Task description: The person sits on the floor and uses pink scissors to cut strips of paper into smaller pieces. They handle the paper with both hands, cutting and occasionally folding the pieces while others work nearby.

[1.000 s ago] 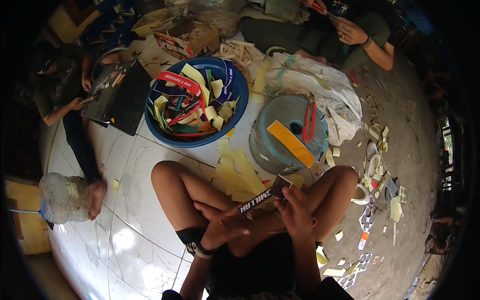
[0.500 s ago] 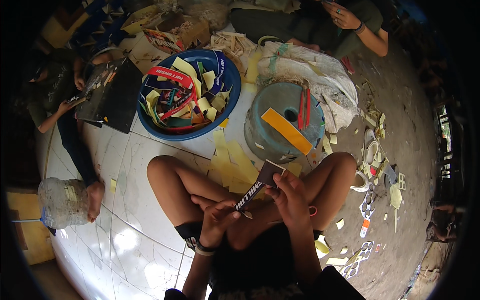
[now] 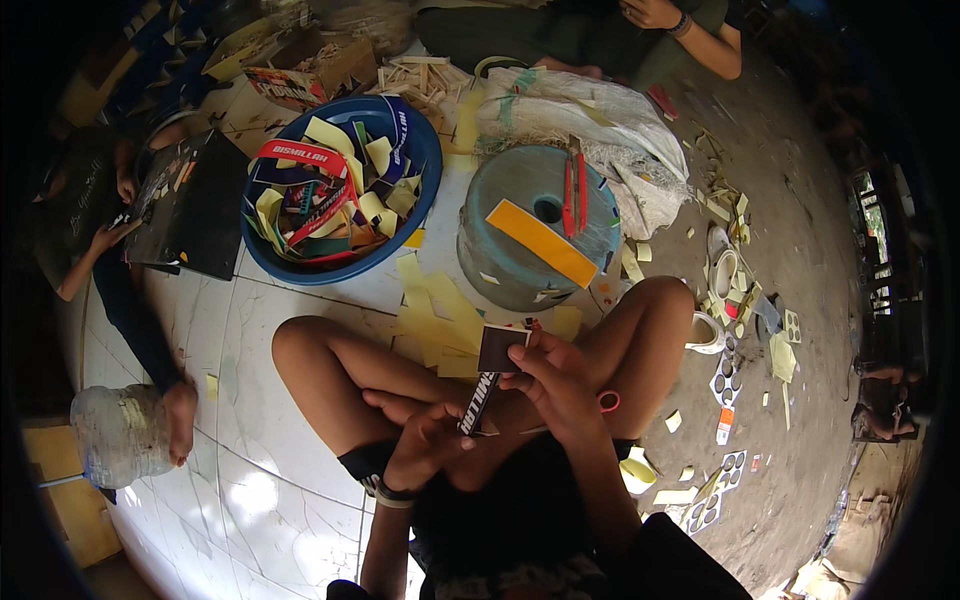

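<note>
Over my crossed legs, a narrow dark sticker strip (image 3: 481, 398) with white lettering stands steeply between my hands. My left hand (image 3: 425, 447) pinches its lower end. At its upper end is a dark, flat square piece (image 3: 503, 350) with a pale edge, gripped between the thumb and fingers of my right hand (image 3: 556, 386). Whether the square and the strip are one piece, I cannot tell. Beyond my knees stands an upturned grey-green bucket (image 3: 480, 225). On it lie an orange strip (image 3: 541, 244) and a slim red-handled tool (image 3: 574, 190).
A blue basin (image 3: 430, 190) full of colored strips and yellow paper stands ahead on the left. Pale yellow backing strips (image 3: 440, 310) lie before my legs. A white sack (image 3: 630, 150) is behind the bucket. Two people sit nearby; the left one has a black box (image 3: 200, 205).
The whole view has shifted a little. The strip between my hands now stands more upright, and the dark square has turned with it. Both hands keep their hold.
</note>
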`<state>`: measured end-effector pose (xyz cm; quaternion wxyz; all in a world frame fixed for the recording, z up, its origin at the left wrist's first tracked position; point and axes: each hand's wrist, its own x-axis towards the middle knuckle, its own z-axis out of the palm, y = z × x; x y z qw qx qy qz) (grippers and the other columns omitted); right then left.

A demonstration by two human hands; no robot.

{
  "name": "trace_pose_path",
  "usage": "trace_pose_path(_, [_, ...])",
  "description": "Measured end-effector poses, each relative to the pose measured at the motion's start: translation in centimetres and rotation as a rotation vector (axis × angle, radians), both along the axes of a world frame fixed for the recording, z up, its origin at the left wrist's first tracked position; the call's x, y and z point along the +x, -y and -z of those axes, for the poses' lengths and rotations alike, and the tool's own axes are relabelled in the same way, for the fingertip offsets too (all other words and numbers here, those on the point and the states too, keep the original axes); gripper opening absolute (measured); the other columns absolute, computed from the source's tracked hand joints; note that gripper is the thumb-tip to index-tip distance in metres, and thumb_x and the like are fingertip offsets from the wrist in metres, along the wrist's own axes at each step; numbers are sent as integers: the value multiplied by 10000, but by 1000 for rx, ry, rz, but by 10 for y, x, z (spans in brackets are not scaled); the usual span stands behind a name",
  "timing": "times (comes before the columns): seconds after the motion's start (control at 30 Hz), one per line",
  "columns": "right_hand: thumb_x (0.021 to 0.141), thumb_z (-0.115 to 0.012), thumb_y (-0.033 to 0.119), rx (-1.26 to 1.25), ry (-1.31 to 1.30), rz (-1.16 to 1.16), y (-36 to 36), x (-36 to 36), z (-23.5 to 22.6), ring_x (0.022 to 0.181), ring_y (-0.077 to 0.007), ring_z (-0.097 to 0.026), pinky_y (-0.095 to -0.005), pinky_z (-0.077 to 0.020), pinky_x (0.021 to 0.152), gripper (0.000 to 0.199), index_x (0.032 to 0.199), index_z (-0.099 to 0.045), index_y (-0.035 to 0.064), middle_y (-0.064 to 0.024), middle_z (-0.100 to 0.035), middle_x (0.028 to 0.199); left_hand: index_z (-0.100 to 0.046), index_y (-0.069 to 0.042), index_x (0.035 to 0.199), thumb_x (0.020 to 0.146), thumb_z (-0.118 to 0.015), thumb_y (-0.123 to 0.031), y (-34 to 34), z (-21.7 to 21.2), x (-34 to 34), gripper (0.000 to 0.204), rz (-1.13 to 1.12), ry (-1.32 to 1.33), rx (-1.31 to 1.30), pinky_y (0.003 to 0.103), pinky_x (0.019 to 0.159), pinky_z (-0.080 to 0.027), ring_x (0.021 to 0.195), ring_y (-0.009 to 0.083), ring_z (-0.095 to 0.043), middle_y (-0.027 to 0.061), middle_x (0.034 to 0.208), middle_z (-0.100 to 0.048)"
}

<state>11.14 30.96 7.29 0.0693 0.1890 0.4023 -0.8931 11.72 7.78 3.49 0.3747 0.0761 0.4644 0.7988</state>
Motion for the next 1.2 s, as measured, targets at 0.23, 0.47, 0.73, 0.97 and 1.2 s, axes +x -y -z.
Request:
trace_pose_path(0.23, [1036, -681, 146, -185, 24, -44, -2, 5, 11, 912, -117, -713, -262, -629, 800, 190, 1162, -636, 11, -64, -714, 1042, -621, -43, 1051, 820, -903, -80, 2, 31, 14, 367, -141, 60, 132, 395, 897, -628, 922, 202, -754, 103, 1021, -752])
trace_pose_path(0.47, [1038, -681, 162, -308, 17, -21, 0, 5, 23, 902, -104, -703, -248, -626, 777, 210, 1187, -634, 23, -35, -701, 1034, -605, -61, 1001, 778, -951, -180, -7, 28, 17, 428, -265, 131, 184, 329, 799, -654, 890, 141, -721, 53, 974, -720])
trace_pose_path(0.73, [1025, -685, 135, -492, 67, 121, -3, 8, 31, 887, -115, -683, -244, -618, 770, 220, 1208, -633, 24, -49, -702, 1042, -673, -54, 1001, 814, -922, -164, -9, 23, 11, 330, -282, 39, 70, 335, 805, -652, 879, 145, -704, 57, 973, -693])
trace_pose_path(0.97, [1027, -675, 104, -682, 116, 182, -7, 10, 47, 899, -144, -669, -255, -604, 773, 200, 1202, -630, 20, -65, -689, 1102, -652, -84, 1017, 827, -908, -104, -26, 19, 5, 320, -211, 64, 231, 335, 794, -647, 946, 143, -689, 26, 997, -687])
trace_pose_path(1.2, [1027, -677, 103, -690, 66, 235, -14, 12, 49, 903, -140, -652, -249, -589, 785, 188, 1190, -631, 22, -64, -681, 1081, -640, -53, 1025, 861, -827, 31, -43, 7, 6, 262, -304, 54, 205, 295, 811, -583, 894, 142, -699, 57, 1003, -696])
